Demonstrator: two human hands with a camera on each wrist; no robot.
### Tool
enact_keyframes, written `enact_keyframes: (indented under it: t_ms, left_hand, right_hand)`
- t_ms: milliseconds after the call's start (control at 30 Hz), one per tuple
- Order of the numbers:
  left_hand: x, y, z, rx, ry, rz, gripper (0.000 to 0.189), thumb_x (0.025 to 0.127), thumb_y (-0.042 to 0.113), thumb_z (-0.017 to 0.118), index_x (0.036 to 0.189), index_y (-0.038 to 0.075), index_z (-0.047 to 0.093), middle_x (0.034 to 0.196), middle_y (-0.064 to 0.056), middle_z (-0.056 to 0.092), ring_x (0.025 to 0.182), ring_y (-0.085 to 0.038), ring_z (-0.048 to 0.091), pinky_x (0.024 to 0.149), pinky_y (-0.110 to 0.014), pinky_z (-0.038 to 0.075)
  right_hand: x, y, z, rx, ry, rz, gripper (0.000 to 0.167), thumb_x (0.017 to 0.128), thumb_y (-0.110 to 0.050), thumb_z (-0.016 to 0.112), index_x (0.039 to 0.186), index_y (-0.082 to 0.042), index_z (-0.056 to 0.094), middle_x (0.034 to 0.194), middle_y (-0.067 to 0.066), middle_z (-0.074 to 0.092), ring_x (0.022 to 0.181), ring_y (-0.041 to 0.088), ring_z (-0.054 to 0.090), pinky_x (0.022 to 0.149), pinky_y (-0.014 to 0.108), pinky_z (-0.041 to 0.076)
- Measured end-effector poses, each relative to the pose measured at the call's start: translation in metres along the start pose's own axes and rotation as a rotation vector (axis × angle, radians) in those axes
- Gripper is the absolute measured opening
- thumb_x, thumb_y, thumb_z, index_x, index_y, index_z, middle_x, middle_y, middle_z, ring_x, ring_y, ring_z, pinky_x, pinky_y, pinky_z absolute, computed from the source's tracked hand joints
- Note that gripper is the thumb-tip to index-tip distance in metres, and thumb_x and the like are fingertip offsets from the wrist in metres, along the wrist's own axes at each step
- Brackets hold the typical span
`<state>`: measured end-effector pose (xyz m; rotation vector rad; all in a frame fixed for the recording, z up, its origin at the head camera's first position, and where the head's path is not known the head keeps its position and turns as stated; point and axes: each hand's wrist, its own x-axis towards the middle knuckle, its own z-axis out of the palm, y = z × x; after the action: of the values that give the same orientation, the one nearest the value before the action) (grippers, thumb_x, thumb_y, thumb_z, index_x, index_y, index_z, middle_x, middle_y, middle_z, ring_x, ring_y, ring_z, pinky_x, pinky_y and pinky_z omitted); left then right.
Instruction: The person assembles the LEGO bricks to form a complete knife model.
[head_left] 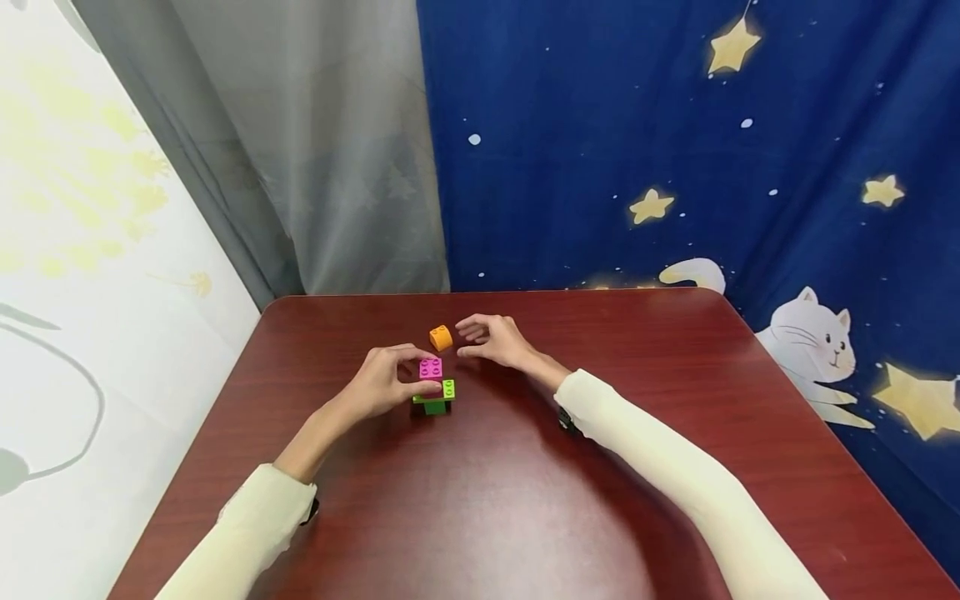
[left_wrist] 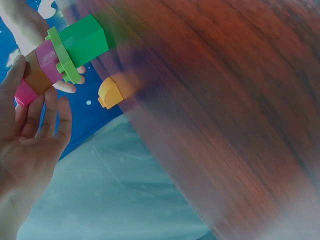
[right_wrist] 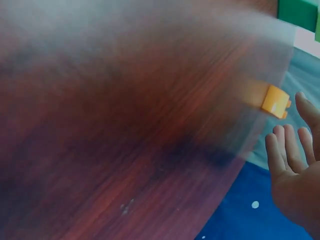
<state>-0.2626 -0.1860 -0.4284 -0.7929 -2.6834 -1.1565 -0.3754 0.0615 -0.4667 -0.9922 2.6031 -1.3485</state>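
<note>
A stack of toy building bricks stands upright on the table, with a green brick (left_wrist: 86,40) at the bottom. Above it come a lime plate (left_wrist: 63,56), a magenta brick (left_wrist: 48,60), an orange-brown brick (left_wrist: 37,75) and a pink brick (head_left: 431,367) on top. My left hand (head_left: 381,382) grips the upper bricks between thumb and fingers. Beyond the stack lies a loose orange curved brick (head_left: 441,337) with studs. To the right of that brick is my right hand (head_left: 498,341), fingers apart and loosely bent, holding nothing.
The dark red wooden table (head_left: 570,500) has its far edge just past the orange brick. Behind it hang a grey curtain (head_left: 360,150) and a blue star-patterned curtain (head_left: 562,167). A white printed cloth (head_left: 112,375) borders the left side.
</note>
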Motion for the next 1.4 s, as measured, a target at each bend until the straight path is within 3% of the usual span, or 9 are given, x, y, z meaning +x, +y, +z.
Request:
enact_keyframes:
  t_ms: [300,533,800,1400]
  left_hand:
    - [0.004,0.002,0.001,0.003,0.009,0.029,0.04,0.08,0.024,0.093,0.112,0.008,0.077,0.096,0.002,0.072,0.081,-0.015,0.072,0.074,-0.037,0.061]
    - [0.003,0.0,0.002,0.004,-0.002,0.04,0.038,0.082,0.025,0.092,0.113,0.007,0.077,0.096,0.001,0.071,0.083,-0.021,0.073,0.075,-0.04,0.061]
    - [0.0,-0.004,0.001,-0.003,-0.002,0.015,0.039,0.082,0.024,0.092,0.113,0.008,0.077,0.097,0.001,0.071,0.084,-0.024,0.073,0.076,-0.042,0.062]
    - [-0.001,-0.004,0.002,-0.003,0.003,0.0,0.039,0.081,0.026,0.092,0.114,0.012,0.077,0.097,0.005,0.072,0.083,-0.012,0.07,0.077,-0.038,0.061]
  right_hand:
    - [0.023,0.009,0.006,-0.001,0.0,-0.02,0.04,0.089,0.002,0.079,0.129,0.002,0.07,0.118,0.02,0.074,0.104,0.032,0.074,0.092,0.038,0.059]
    - [0.035,0.014,0.013,-0.071,-0.025,0.037,0.035,0.092,-0.002,0.078,0.127,-0.006,0.074,0.119,0.012,0.076,0.103,0.023,0.075,0.093,0.03,0.057]
    - [0.04,0.012,0.019,-0.103,-0.041,0.041,0.027,0.093,0.0,0.076,0.119,-0.008,0.077,0.113,0.01,0.077,0.101,0.02,0.076,0.091,0.03,0.058]
    - [0.0,0.011,-0.005,-0.117,-0.14,-0.032,0.03,0.095,0.008,0.067,0.116,-0.01,0.078,0.111,0.003,0.078,0.102,0.016,0.074,0.092,0.031,0.057]
